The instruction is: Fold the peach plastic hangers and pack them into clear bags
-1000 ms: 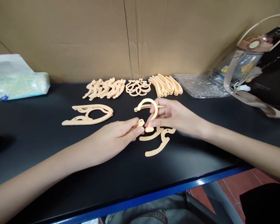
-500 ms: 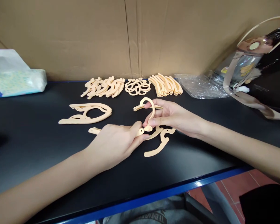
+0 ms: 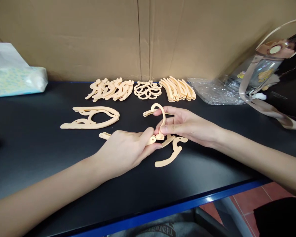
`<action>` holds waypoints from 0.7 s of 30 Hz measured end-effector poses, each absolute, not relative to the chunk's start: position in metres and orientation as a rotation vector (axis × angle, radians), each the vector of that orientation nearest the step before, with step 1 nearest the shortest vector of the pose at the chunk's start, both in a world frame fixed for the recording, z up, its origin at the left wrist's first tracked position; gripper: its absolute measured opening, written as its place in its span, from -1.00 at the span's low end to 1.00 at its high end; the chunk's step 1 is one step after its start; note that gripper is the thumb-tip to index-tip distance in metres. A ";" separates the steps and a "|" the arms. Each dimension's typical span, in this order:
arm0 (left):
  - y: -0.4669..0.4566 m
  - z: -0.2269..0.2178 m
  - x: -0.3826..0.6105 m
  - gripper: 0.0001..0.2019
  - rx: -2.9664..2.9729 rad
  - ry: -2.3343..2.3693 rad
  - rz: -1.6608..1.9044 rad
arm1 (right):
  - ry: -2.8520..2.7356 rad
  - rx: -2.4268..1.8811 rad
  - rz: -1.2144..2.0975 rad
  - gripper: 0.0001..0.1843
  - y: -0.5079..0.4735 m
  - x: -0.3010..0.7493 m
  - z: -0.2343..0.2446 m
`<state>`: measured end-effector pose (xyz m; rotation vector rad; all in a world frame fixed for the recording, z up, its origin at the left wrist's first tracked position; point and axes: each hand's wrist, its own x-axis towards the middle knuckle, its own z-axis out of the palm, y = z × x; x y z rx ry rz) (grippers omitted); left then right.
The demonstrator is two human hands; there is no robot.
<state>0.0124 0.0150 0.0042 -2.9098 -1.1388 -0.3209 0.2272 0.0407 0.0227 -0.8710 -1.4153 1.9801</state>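
My left hand is closed round a cream hanger arm, whose holed end pokes out by the thumb. Between the thumb and fingers of my right hand is a curved hanger hook, held upright. The hook's base is right beside the arm's holed end; I cannot tell whether they touch. Beneath my right hand lie a wavy hanger piece and other parts, partly covered. A folded hanger rests on the table to the left.
Along the back of the black table are piles of wavy pieces, hooks and straighter arms. A tissue pack sits back left. A plastic bag and a strapped bottle stand back right, before a cardboard wall.
The view has shifted slightly. My hands keep the same grips, with the hook's base still beside the hanger arm's end; the arm's holed end has turned a little toward me.
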 end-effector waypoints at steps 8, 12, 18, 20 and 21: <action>0.015 0.002 0.011 -0.52 -2.837 -1.007 -0.416 | -1.423 -0.870 1.901 -0.66 0.040 0.224 0.016; 0.014 0.003 0.012 -0.56 -2.809 -0.945 -0.430 | -1.429 -0.885 1.895 -0.65 0.040 0.224 0.015; 0.012 0.004 0.013 -0.70 -2.765 -0.927 -0.406 | -1.494 -0.972 1.774 -0.64 0.036 0.220 0.020; 0.011 0.004 0.016 -0.74 -2.739 -0.950 -0.379 | -1.539 -0.987 1.650 -0.62 0.033 0.217 0.022; 0.010 0.004 0.018 -0.75 -2.724 -0.965 -0.365 | -1.566 -0.983 1.584 -0.62 0.031 0.216 0.024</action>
